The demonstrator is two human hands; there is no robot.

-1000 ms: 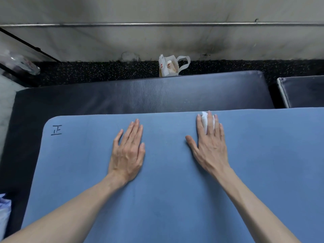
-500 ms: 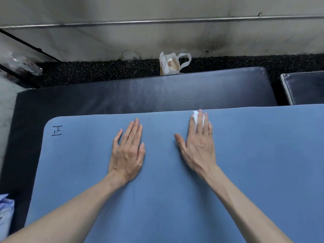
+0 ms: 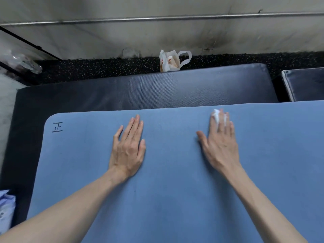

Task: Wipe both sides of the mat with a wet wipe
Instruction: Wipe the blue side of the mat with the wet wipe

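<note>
A blue mat (image 3: pixel 175 199) lies flat across a dark pad, with a black mark written near its far left corner. My left hand (image 3: pixel 128 148) rests flat on the mat, fingers straight and together. My right hand (image 3: pixel 219 142) lies flat near the mat's far edge and presses a white wet wipe (image 3: pixel 217 116) under its straight fingers; only a bit of the wipe shows between and past the fingertips. The right hand looks slightly blurred.
The dark padded bench (image 3: pixel 149 90) extends beyond the mat's far edge. A small white bag (image 3: pixel 171 61) stands on the speckled floor by the wall. Another dark pad (image 3: pixel 305 83) sits at the right. A pale blue packet (image 3: pixel 6 207) shows at the left edge.
My right hand slid the wipe left along the mat's far edge, then back to the right. My left hand stayed in place.
</note>
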